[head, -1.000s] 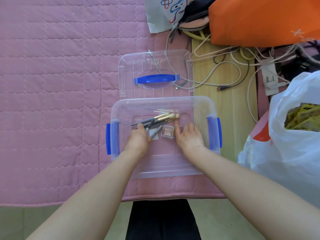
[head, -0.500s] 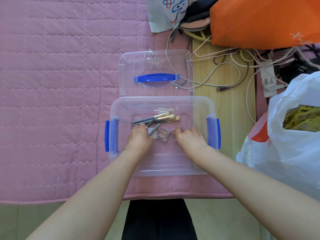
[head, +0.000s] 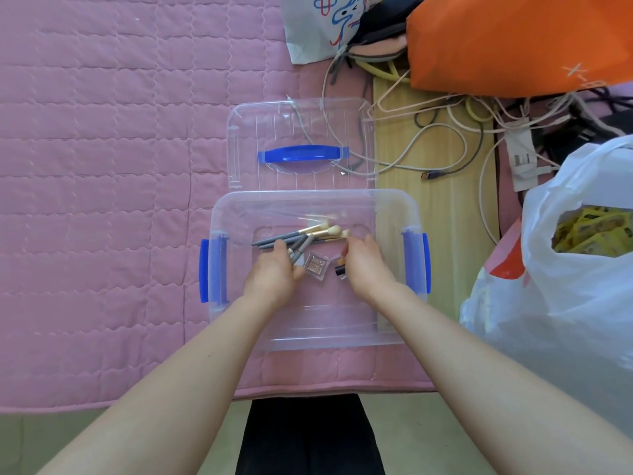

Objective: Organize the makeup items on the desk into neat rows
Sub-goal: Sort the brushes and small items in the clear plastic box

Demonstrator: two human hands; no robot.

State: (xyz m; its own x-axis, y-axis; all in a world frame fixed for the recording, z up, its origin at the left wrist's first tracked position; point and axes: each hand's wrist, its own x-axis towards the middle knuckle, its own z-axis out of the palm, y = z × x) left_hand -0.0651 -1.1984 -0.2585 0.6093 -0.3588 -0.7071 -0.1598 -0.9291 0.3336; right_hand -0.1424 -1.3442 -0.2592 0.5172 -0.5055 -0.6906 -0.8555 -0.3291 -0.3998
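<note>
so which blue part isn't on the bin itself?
The long blue handle, centred on the clear lid lying flat beyond the bin. The other two blue pieces are latches, left and right, clipped to the bin's short ends.

Grey-handled brushes (head: 301, 238) lie fanned in the clear bin (head: 390, 207); a glitter eyeshadow pot (head: 317, 264) sits just below.

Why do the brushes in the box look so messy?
The makeup brushes lie crossed in a loose heap inside the clear storage box, not in a row. The glitter eyeshadow pot sits tilted beside them.
</note>
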